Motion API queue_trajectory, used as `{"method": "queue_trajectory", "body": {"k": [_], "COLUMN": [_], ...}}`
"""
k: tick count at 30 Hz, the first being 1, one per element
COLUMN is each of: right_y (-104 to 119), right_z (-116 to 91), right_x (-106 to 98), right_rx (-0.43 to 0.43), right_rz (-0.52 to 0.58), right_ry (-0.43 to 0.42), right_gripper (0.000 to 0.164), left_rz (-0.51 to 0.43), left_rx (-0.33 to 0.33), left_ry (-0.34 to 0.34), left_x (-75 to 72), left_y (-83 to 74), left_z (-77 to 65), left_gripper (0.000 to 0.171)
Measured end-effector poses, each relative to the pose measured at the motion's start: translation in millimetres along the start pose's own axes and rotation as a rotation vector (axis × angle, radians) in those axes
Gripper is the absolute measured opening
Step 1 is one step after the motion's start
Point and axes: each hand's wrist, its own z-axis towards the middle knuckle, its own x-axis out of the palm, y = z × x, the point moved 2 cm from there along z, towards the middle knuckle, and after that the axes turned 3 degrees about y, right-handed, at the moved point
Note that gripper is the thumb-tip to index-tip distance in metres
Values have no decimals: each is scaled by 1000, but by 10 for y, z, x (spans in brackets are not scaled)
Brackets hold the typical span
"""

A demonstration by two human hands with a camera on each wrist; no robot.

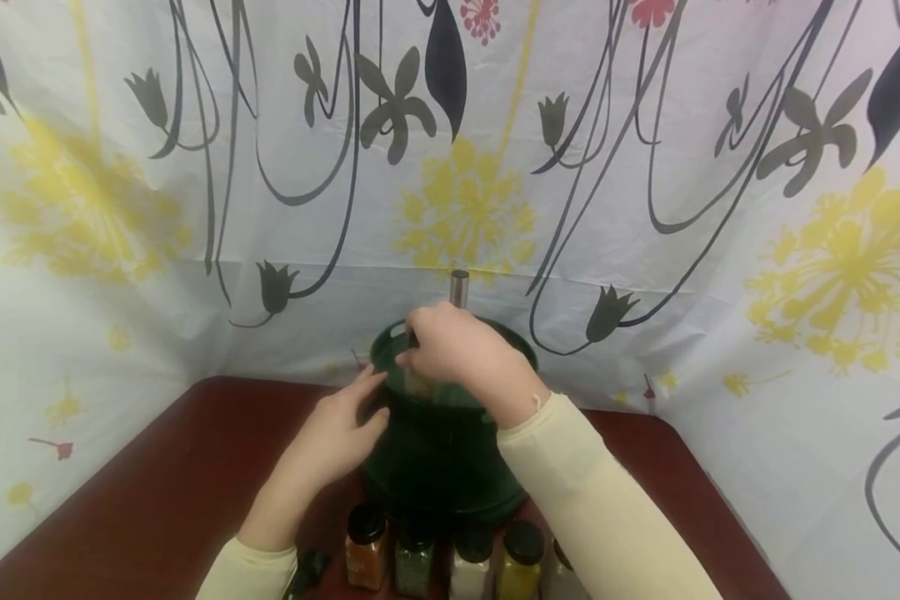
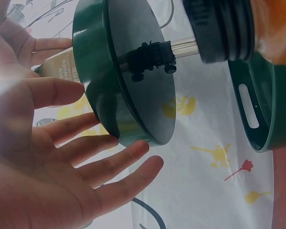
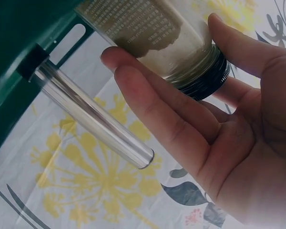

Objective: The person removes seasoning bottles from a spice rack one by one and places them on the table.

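Observation:
My right hand [image 1: 457, 342] grips a glass spice jar [image 3: 138, 28] with a black lid and brownish powder in it. The lid points toward the palm, and the jar's printed label shows in the right wrist view. The jar is over the upper tray [image 2: 93, 71] of a green two-tier round rack, inside its rim in the head view. A shiny metal post [image 1: 459, 288] rises from the rack just beyond the hand. My left hand [image 1: 337, 429] has its fingers spread, fingertips right at the left side of the upper tray's rim.
Before the rack stand several black-lidded jars: an orange jar [image 1: 365, 560], a dark green jar [image 1: 414, 568], a whitish jar [image 1: 470, 575], a yellow jar [image 1: 520, 571], and another partly behind the right sleeve. The dark red table [image 1: 157, 492] meets a flower-printed sheet [image 1: 270, 217] on three sides.

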Motion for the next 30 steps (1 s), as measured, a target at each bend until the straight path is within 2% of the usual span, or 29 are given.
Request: {"method": "queue_trajectory", "body": {"k": [3,12,19,26,30], "right_y": [25,89,207,320,400], "right_z": [-24,-112,-198,-255,-246], "right_x": [-58,-186,-243,-206,-141], "right_rx": [-8,-31,-76,-132,-150], "right_rz": [-12,6,1,28,7], "right_ry": [-19,-53,-91,-80,-65], "right_gripper": [38,18,18,22,26], "left_rz": [0,-6,-17,2,0], "left_rx": [3,24,27,40,12], "left_ry": [1,-14,-56,-91,-99], "left_x": [-12,-20,-49,-212,-341], "left_y": [-16,-24,9,31,51], "left_z": [9,5,-5,-69,-123], "left_gripper": [60,58,52,47,48]}}
